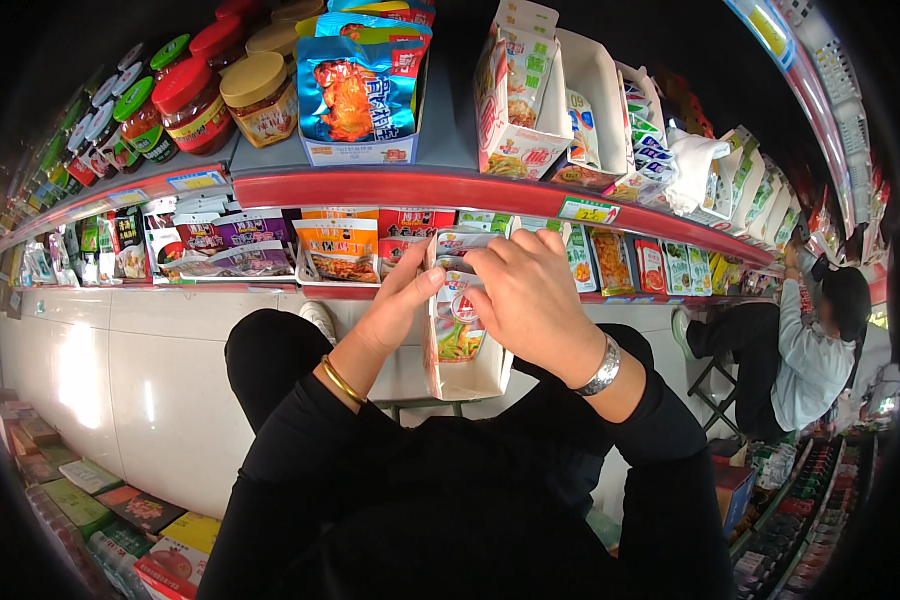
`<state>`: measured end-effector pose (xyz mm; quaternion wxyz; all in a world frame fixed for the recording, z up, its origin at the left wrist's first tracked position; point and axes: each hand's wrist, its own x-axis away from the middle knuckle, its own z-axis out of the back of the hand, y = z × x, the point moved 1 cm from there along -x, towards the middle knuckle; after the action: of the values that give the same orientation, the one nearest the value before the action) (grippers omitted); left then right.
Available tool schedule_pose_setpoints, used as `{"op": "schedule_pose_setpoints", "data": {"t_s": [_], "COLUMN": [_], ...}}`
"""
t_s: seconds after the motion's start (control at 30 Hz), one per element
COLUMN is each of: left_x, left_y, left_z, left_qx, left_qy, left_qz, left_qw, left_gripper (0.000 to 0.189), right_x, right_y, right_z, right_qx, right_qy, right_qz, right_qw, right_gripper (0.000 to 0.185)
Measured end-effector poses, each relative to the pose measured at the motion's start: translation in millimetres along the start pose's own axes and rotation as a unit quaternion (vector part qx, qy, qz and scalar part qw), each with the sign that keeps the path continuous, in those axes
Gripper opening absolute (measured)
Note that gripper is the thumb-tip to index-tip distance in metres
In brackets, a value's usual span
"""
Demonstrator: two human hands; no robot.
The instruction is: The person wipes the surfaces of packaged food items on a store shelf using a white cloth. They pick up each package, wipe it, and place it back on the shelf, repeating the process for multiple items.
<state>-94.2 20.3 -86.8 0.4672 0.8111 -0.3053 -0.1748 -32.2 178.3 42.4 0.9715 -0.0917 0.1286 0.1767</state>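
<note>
An open carton display box is held in front of my lap, with several plastic snack packets upright inside it. The near part of the box shows its bare inner floor. My left hand grips the box's left wall, thumb over the rim by the packets. Over the right side of the box, my right hand is bent around the packets, its thumb against the front one; its other fingertips are partly hidden.
Ahead is a red-edged upper shelf with similar cartons, sauce jars and blue snack pouches. A lower shelf holds seasoning packets. A white cloth lies over cartons at right. Another person sits to the right.
</note>
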Motion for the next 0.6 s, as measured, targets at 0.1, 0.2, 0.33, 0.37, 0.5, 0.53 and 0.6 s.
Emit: {"op": "schedule_pose_setpoints", "data": {"t_s": [0.1, 0.2, 0.33, 0.37, 0.5, 0.53, 0.6], "left_x": [0.4, -0.2, 0.7, 1.3, 0.5, 0.5, 1.0], "left_y": [1.0, -0.2, -1.5, -0.9, 1.1, 0.7, 1.6], "left_z": [-1.1, -0.3, 0.9, 0.6, 0.1, 0.0, -2.0], "left_qx": [0.006, 0.009, 0.003, 0.002, -0.008, -0.002, 0.006], "left_qy": [-0.004, -0.007, 0.001, 0.005, -0.011, -0.01, -0.003], "left_qz": [-0.004, -0.002, -0.004, -0.005, -0.003, -0.004, 0.0], "left_qw": [1.0, 1.0, 1.0, 1.0, 1.0, 1.0, 1.0], "left_gripper": [0.073, 0.073, 0.073, 0.073, 0.075, 0.075, 0.075], "right_x": [0.3, 1.9, 3.3, 3.6, 4.3, 4.6, 5.4], "right_y": [0.3, -0.6, -2.2, -2.4, -1.8, -1.9, -4.0], "right_z": [0.3, 0.7, 0.5, 0.2, 0.3, -0.3, -1.7], "right_qx": [-0.007, -0.004, -0.02, -0.021, -0.036, -0.044, -0.044], "right_qy": [0.001, 0.005, 0.025, 0.023, 0.01, 0.006, 0.023], "right_qz": [-0.002, -0.006, -0.011, -0.009, -0.012, -0.016, -0.038], "right_qw": [1.0, 1.0, 0.999, 0.999, 0.999, 0.999, 0.998], "right_gripper": [0.025, 0.024, 0.024, 0.024, 0.025, 0.026, 0.039]}}
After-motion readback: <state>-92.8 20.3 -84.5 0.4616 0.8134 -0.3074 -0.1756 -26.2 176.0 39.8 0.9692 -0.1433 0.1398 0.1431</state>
